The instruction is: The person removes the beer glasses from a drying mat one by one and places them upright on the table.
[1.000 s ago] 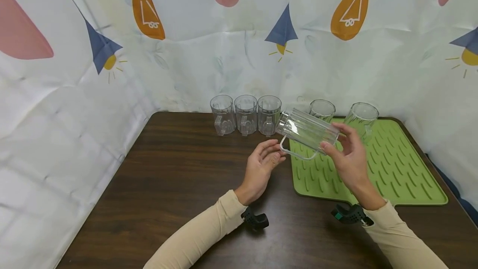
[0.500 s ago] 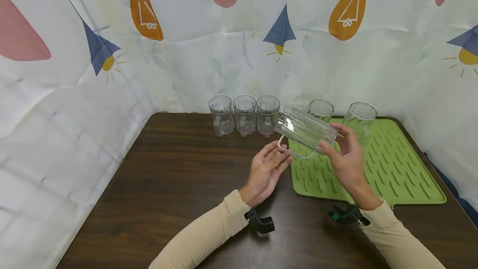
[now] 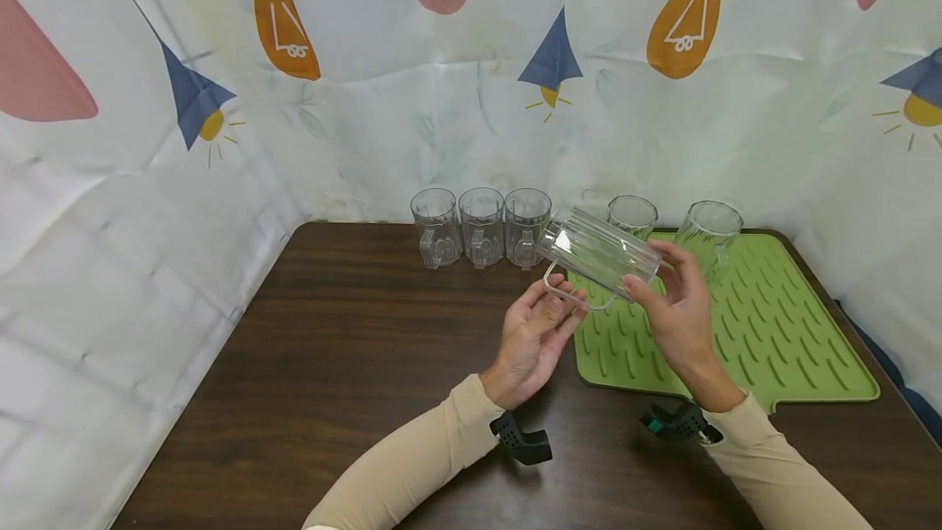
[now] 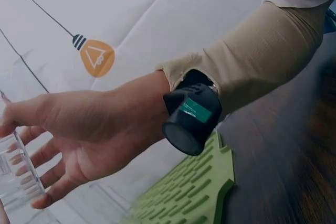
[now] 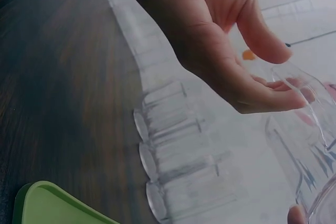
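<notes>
A clear glass mug [image 3: 599, 252] is held tilted in the air over the left part of a green ridged drying mat [image 3: 795, 334]. My right hand [image 3: 680, 309] grips its right end, thumb in front and fingers behind; the left wrist view also shows this right hand [image 4: 100, 129] around the glass. From the left, my left hand [image 3: 526, 342] reaches to the handle, fingers loosely extended behind it. In the right wrist view the left hand [image 5: 220, 61] has its thumb apart from its fingers, with the handle's glass in front of the fingertips.
Three clear mugs [image 3: 482, 227] stand in a row at the table's back edge, handles facing me. Two more glass mugs, one on the left [image 3: 633, 215] and one on the right [image 3: 710, 240], stand at the mat's back. A printed curtain [image 3: 353, 137] hangs behind the dark wooden table [image 3: 316, 399].
My left hand has moved right, and its fingers have gone behind the mug's handle. The mug and right hand have shifted slightly left.
</notes>
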`<state>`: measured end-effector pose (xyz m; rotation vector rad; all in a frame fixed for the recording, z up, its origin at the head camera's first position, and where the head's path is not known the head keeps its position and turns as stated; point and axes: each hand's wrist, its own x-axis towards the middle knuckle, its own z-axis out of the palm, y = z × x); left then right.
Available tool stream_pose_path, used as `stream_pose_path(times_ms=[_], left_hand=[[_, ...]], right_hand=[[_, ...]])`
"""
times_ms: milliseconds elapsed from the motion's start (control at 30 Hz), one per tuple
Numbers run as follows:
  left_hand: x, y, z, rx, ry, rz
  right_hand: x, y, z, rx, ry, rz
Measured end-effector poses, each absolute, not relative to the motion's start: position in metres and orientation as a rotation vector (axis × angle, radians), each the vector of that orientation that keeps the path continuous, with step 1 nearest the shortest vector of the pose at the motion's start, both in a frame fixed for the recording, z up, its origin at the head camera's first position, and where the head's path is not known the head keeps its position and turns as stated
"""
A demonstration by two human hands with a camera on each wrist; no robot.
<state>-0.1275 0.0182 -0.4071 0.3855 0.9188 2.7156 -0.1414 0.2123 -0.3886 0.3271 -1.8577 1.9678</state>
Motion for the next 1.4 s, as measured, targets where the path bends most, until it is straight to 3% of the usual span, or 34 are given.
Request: stream_pose_path(times_ms=[867, 1400], left_hand=[[-0.126, 0.031, -0.402, 0.354, 0.786, 2.835], [-0.126, 0.028, -0.397, 0.438, 0.688, 2.902]], right_hand=[[-0.141, 0.208, -0.387, 0.320, -1.874, 1.998], [-0.137, 0.214, -0.381, 0.452, -1.971, 1.933]])
